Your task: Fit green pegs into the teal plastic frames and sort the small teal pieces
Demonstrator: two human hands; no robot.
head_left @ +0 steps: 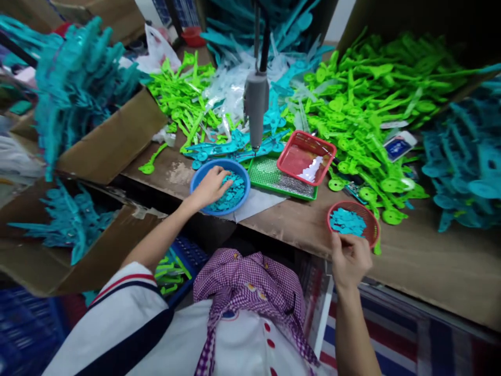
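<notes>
My left hand (211,185) reaches into a blue bowl (199,180) of small teal plastic pieces (231,194), fingers curled over the pieces. My right hand (349,257) sits at the near rim of a small round red basket (371,225) holding more teal pieces (346,221); its fingers are pinched together, and what they hold is hidden. Between the two hands lie a green mesh tray (270,175) and a red square basket (306,156) tilted on it. A grey electric screwdriver (255,107) hangs point down just behind the blue bowl.
Heaps of bright green plastic parts (360,104) and teal parts (465,156) cover the back and right of the brown workbench (430,256). Cardboard boxes (113,141) of teal parts stand at the left. A purple checked cloth (250,287) lies on my lap.
</notes>
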